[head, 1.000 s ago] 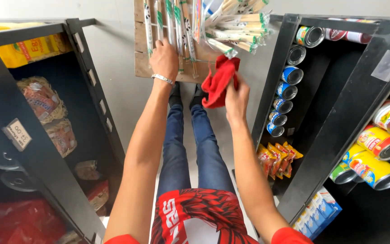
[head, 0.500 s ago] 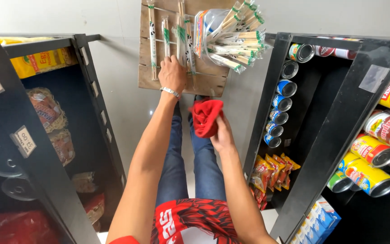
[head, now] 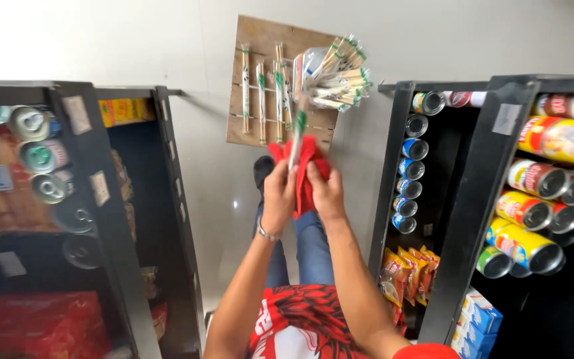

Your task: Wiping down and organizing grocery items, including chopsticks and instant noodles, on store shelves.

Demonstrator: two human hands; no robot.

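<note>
- Left hand point(head: 279, 196): centre of the frame, a bracelet at the wrist, fingers curled shut on the left side of a crumpled red cloth point(head: 308, 174).
- Right hand point(head: 327, 193): just beside the left hand, touching the same cloth, fingers closed on its right side.
- Red cloth: gathered between both hands, bunched around the lower end of a long thin paper-wrapped stick with a green band point(head: 296, 136). The stick rises out of the cloth, slightly tilted; which fingers pinch it cannot be told.
- Brown wooden pallet board point(head: 254, 40): upper centre of the frame, flat against the pale wall. Several more wrapped sticks point(head: 261, 100) stand upright on it, side by side, held under thin cross strings.
- Fanned bundle of similar wrapped sticks point(head: 340, 76): upper right part of the board, tips splaying to the right, just above the hands.
- Black metal shelf unit, right of the frame point(head: 463, 199): a column of blue-topped tins point(head: 410, 169) lying on their sides, yellow and red cans point(head: 533, 242) further right, orange snack packets point(head: 410, 269) lower down.
- Black shelf unit, left of the frame point(head: 124, 252): silver can ends point(head: 38, 156) facing out at upper left, red packs point(head: 38, 326) at lower left.
- Person's blue trousers and red patterned shirt fill the lower centre.
</note>
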